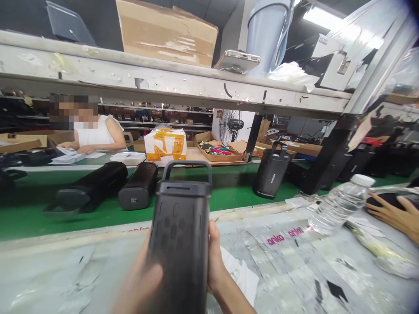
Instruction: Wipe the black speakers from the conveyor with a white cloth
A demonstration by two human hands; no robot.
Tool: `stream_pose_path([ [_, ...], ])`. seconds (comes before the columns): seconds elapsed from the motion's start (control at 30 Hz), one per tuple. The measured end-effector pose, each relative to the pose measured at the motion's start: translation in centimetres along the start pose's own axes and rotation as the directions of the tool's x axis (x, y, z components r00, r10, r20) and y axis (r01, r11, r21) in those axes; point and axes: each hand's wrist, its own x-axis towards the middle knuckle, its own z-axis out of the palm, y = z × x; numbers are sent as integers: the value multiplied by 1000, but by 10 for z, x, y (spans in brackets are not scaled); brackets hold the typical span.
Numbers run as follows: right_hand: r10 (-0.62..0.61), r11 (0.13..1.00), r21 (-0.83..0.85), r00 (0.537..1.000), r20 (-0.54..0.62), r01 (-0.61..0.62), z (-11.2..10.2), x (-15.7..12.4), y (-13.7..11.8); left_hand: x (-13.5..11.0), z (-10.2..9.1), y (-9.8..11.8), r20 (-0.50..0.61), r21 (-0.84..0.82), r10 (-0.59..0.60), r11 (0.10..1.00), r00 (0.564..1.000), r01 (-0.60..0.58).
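A black portable speaker [178, 244] with a grey loop handle stands upright between my two hands, over the near work surface. My left hand [142, 279] grips its left side, the thumb lying across the near face; this hand is blurred by motion. Against the right side, my right hand [216, 257] is closed round the edge with its thumb pointing up. The lower end of the speaker runs out of the picture. Behind my right wrist lies a crumpled white cloth or tissue [244, 277], partly covered.
On the green conveyor belt [225, 185] are more black speakers, two lying at left [139, 187] and one upright at right [271, 172]. A clear bottle [342, 205] stands near a co-worker's hand [397, 213]. A shelf [183, 83] crosses overhead. Another person [98, 133] sits across the belt.
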Motion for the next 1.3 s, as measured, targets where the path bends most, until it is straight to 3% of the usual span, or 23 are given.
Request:
stream_pose_path([
  [0.1,54,998,21,998,-11,-54,0,3,2,7,6,5,1,-66,-27,997,1000,27],
  [0.27,-133,969,-228,978,-162,94,1,6,-1,6,8,13,19,-15,-2,1000,1000,2],
  [0.4,-245,920,-361,941,-234,149,7,6,-4,3,5,15,-130,120,3,993,992,13],
  [0.47,-260,903,-387,955,-145,187,11,3,-3,4,4,15,-198,229,31,973,980,16],
  [0.53,-256,896,-373,967,9,241,14,0,-1,6,4,14,-226,283,55,959,973,12],
  [0.6,-236,906,-343,968,83,250,17,-3,0,7,3,15,-236,279,66,960,970,3],
  [0.73,-173,970,-182,983,-66,158,14,-1,4,12,0,18,-233,210,-12,976,972,62],
  [0.83,41,999,14,987,-154,-39,6,5,9,15,-5,19,-246,233,-64,965,967,123],
  [0.93,185,980,105,968,-170,-169,1,9,9,15,-8,16,-224,264,-21,961,974,81],
  [1.13,147,986,102,982,-122,-134,4,8,-5,13,-12,12,-188,227,-9,972,982,53],
  [1.3,46,998,43,981,-188,-39,4,10,-11,13,-12,9,-123,278,25,961,992,11],
])
